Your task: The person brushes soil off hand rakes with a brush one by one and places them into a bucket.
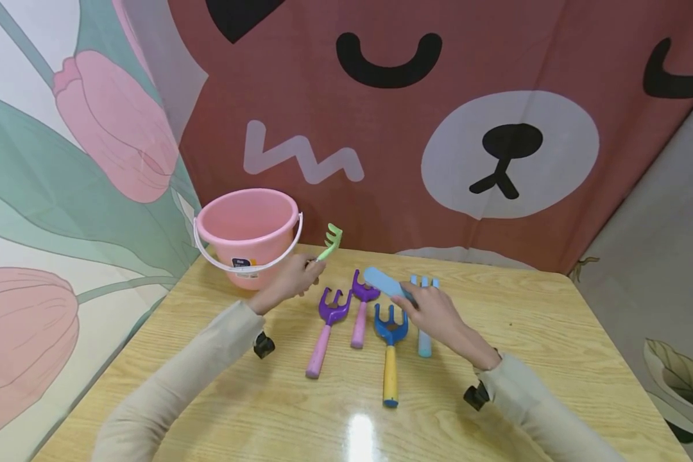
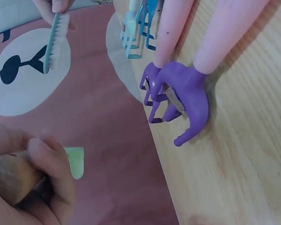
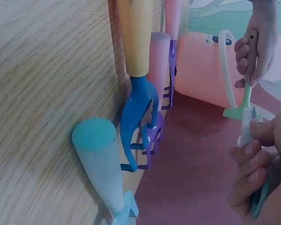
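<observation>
In the head view my left hand [image 1: 291, 277] grips a small hand rake [image 1: 333, 241] with a light green head raised above the table. Its brown handle shows between the fingers in the right wrist view. My right hand [image 1: 436, 313] holds a light blue brush [image 1: 382, 281] by its handle; white bristles [image 2: 62, 40] show in the left wrist view. Below the hands lie two purple rakes with pink handles [image 1: 319, 351], a blue rake with a yellow handle [image 1: 390, 375], and a light blue rake [image 1: 425, 343] partly hidden behind my right hand.
A pink bucket [image 1: 237, 253] with a white handle [image 1: 208, 258] stands at the table's back left, just beyond my left hand. Behind the wooden table [image 1: 496, 410] hangs a cloth [image 1: 381, 173] with a bear face on it.
</observation>
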Motion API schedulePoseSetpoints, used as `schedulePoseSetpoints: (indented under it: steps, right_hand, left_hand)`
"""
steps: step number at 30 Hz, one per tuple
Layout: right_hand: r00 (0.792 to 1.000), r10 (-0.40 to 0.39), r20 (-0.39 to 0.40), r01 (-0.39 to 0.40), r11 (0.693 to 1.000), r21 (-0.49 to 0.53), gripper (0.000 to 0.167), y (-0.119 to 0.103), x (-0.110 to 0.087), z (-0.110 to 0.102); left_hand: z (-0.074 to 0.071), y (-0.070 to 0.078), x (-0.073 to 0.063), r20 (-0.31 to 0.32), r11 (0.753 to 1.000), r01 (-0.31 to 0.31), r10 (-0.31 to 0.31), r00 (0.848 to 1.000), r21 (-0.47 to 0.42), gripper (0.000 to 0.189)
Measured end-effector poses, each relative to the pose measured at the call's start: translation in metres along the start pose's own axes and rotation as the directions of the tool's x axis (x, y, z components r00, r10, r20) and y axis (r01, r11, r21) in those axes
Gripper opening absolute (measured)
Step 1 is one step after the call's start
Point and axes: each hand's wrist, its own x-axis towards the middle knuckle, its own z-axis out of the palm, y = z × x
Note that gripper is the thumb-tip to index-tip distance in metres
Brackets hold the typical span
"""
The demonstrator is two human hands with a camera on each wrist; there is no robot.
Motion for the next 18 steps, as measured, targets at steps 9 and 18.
schedulePoseSetpoints:
  steps: [9,18]
  right_hand:
    - [0.999,-0.026,-0.046,0.026,1.000,0.007,0.040,-0.003,0.004,0.001]
    - [0.997,0.009,-0.077,-0.006,1.000,0.028,0.033,-0.004,0.011,0.003]
  left_hand:
    - [0.004,-0.003,-0.004,0.036,0.999,0.016,-0.014,0.999,-0.045,0.031]
    - [0.010,-0.007,-0.002,0.080,0.996,-0.093,0.091,0.993,0.019,0.023]
